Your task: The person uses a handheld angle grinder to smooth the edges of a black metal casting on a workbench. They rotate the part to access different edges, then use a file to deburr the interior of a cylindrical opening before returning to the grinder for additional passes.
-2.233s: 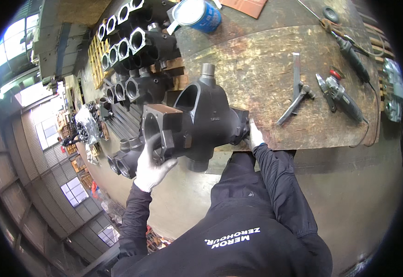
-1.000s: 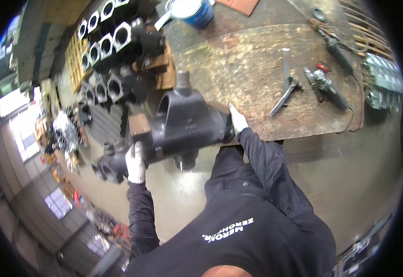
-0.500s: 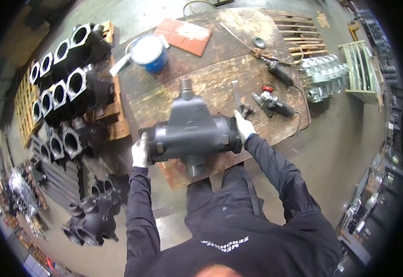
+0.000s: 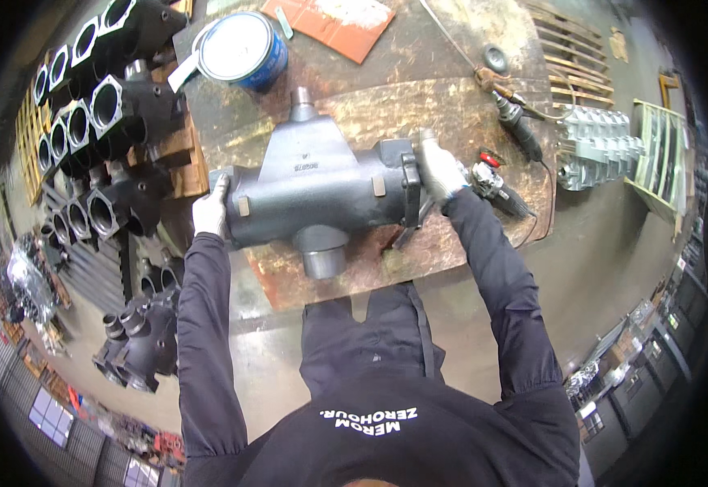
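A large black cast-metal housing (image 4: 313,170) lies across the near part of the worn wooden table (image 4: 443,105). It has a stub pipe at its far and near sides and flanged ends. My left hand (image 4: 210,209), in a pale glove, is closed round the left flanged end. My right hand (image 4: 443,170), gloved too, is at the right end flange (image 4: 411,191) with its fingers pointing away from me; its grip is partly hidden. Just right of that hand lies an angle grinder (image 4: 496,187) with a red part. Beneath the right end, a dark bar-shaped piece (image 4: 405,237) shows.
A blue-and-white bucket (image 4: 244,50) and a reddish-orange sheet (image 4: 342,23) lie at the far side. A second corded power tool (image 4: 518,126) rests right. Black castings (image 4: 110,105) stand on pallets at left. A silvery ribbed casting (image 4: 601,148) and slatted pallet (image 4: 573,53) are right.
The view has shifted closer, so the housing and table look larger. My right hand now sits farther along the right flange, away from me. My left hand stays at the left end.
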Tool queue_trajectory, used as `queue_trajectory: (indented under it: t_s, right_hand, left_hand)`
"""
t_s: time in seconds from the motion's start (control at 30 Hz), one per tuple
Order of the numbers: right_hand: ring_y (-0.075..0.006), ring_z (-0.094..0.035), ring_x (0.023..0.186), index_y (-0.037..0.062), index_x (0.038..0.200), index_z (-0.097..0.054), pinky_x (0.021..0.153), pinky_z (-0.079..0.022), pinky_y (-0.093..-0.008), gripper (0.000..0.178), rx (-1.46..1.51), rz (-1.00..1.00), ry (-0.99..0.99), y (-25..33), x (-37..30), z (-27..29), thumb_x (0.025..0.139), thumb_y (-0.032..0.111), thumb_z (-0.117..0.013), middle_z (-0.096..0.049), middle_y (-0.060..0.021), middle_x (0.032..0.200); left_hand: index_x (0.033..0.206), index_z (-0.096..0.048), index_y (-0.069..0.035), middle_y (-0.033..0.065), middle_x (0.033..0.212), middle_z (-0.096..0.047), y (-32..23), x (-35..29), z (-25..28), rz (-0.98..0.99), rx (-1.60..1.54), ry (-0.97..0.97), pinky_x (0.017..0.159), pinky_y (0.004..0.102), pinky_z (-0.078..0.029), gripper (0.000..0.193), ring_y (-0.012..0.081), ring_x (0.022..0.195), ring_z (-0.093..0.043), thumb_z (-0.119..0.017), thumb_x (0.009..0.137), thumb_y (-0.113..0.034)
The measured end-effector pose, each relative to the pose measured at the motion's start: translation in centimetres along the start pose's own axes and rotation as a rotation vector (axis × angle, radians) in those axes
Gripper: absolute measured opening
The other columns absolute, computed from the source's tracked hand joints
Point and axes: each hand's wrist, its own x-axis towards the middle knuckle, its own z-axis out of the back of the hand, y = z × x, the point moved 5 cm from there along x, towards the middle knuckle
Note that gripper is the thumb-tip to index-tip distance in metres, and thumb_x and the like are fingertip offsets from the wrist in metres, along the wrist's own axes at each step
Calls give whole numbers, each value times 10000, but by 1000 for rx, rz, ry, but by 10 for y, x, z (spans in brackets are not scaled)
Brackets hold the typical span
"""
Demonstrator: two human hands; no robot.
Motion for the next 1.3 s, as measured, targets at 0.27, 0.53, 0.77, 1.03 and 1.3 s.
queue_trajectory:
  t_s: [0.27,0.53,0.77,1.03,1.3]
  right_hand:
    - [-458,-448,1382,-3,1503,-354,1171,-351,-566,906,-845,42,-762,-203,-44,190,708,130,-769,-482,-251,1476]
    - [-403,-579,1240,48,1309,-557,1052,-463,-509,655,-938,186,-359,-229,43,193,733,222,-816,-613,-209,1316]
    - [-248,-691,993,12,1244,-609,902,-541,-379,534,-130,86,104,-213,-70,179,748,131,-768,-720,-138,1048]
    - [-210,-651,1119,-17,1400,-521,1006,-521,-354,678,561,66,446,-122,-225,100,767,29,-757,-676,-107,1240]
    - [-371,-439,1423,10,1594,-150,1189,-376,-458,1154,31,415,-230,-25,-235,28,723,152,-893,-404,-271,1529]
  left_hand:
    - [1014,-769,28,92,934,-734,24,16,-3,152,-239,4,739,350,-528,470,195,770,-649,-789,913,-431]
    - [1265,-605,61,226,1203,-700,-47,-47,7,-139,472,-560,998,403,-504,797,346,1093,-675,-766,865,-610]
    - [1186,-653,-51,145,1162,-688,-55,-278,-124,-699,179,96,970,428,-528,364,304,1088,-667,-723,959,-327]
    - [1429,-469,-5,175,1334,-630,-10,-447,-278,-62,-319,1204,1083,386,-479,817,282,1250,-610,-895,775,-244]
    - [1420,-441,20,188,1345,-630,24,-412,-241,-159,-128,724,1066,380,-492,832,299,1260,-619,-870,732,-162]
